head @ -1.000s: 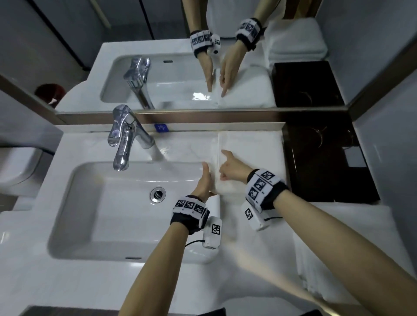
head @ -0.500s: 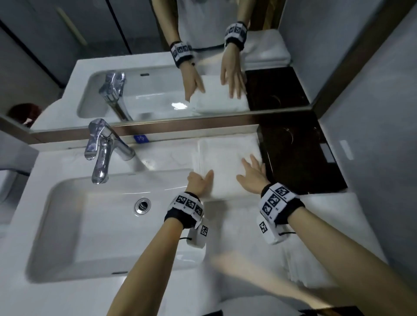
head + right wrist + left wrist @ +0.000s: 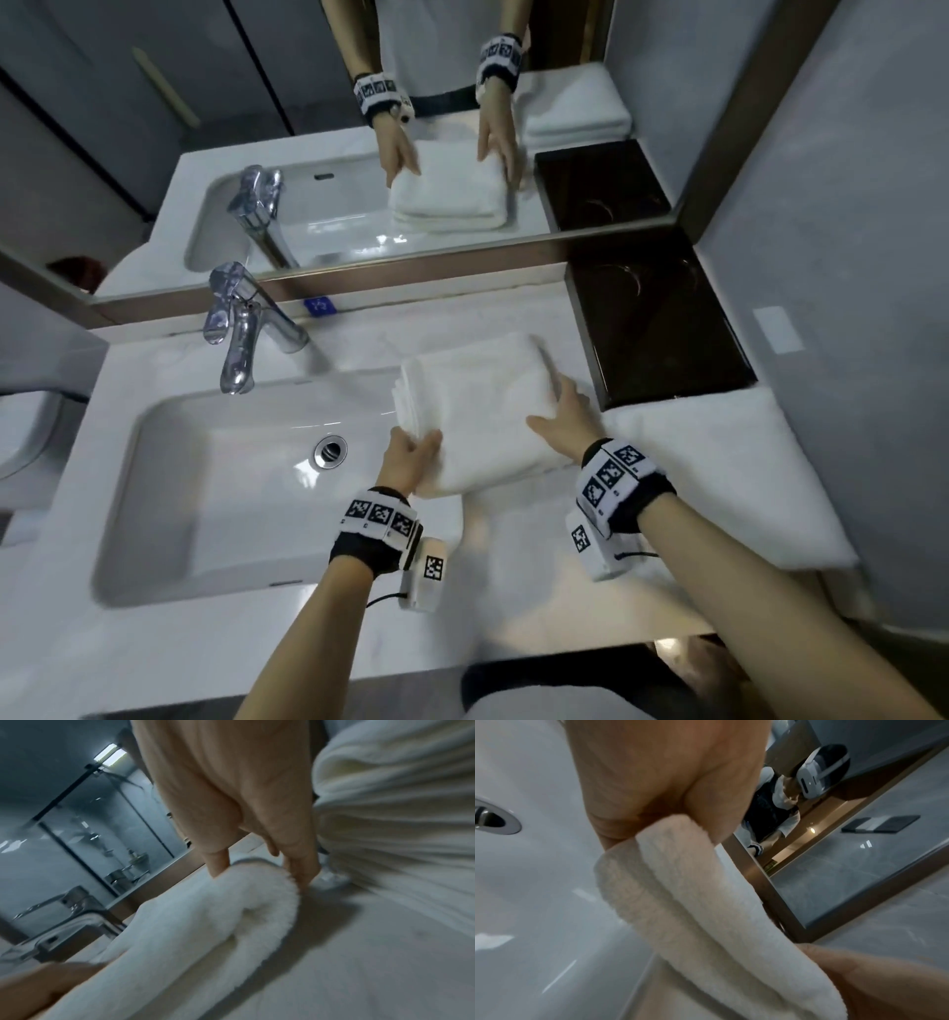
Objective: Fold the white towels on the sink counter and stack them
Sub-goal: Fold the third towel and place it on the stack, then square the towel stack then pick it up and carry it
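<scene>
A folded white towel (image 3: 482, 411) sits between my hands, just right of the sink basin (image 3: 231, 488). My left hand (image 3: 418, 444) grips its near left corner, thumb on top; in the left wrist view the layered towel edge (image 3: 693, 912) is pinched in my left hand (image 3: 680, 817). My right hand (image 3: 552, 411) holds the right edge; in the right wrist view its thumb lies on top of the towel (image 3: 205, 923) and its fingers (image 3: 300, 874) reach down beside and under it. A stack of folded white towels (image 3: 719, 473) lies on the counter to the right.
The chrome faucet (image 3: 241, 329) stands behind the basin. A black glossy tray (image 3: 662, 329) fills the back right corner, against the mirror (image 3: 411, 154). The grey wall (image 3: 847, 308) closes the right side. Bare white counter (image 3: 539, 565) shows in front of the towel.
My hands went from pressing flat on the towel to gripping its left corner and right edge. The towel has shifted off the mirror ledge, toward me.
</scene>
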A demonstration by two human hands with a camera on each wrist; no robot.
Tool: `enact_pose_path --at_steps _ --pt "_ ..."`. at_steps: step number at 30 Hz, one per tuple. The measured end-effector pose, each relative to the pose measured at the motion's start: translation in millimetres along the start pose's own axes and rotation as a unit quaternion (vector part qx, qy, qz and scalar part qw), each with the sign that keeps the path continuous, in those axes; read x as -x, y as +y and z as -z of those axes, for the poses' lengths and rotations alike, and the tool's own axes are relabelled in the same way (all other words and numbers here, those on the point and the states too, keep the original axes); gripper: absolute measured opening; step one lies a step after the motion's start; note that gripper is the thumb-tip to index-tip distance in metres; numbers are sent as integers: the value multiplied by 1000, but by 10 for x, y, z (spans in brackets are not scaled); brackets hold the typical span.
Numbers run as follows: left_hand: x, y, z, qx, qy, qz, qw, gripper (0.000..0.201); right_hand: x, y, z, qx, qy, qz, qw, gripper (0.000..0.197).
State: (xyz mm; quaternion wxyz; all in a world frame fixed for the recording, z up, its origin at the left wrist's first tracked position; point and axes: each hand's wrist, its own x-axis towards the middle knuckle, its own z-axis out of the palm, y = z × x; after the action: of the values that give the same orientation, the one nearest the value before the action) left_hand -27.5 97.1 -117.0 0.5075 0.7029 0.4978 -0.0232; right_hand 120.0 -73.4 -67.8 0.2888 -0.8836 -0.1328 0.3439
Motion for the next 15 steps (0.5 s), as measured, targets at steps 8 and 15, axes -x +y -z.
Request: enact_pose_path --at_steps 8,15 --pt "641 179 47 150 -21 -43 988 22 370 107 240 -361 -78 -58 927 45" --pt "1361 760 -357 161 -46 -178 970 26 1032 455 1183 -366 21 70 928 30"
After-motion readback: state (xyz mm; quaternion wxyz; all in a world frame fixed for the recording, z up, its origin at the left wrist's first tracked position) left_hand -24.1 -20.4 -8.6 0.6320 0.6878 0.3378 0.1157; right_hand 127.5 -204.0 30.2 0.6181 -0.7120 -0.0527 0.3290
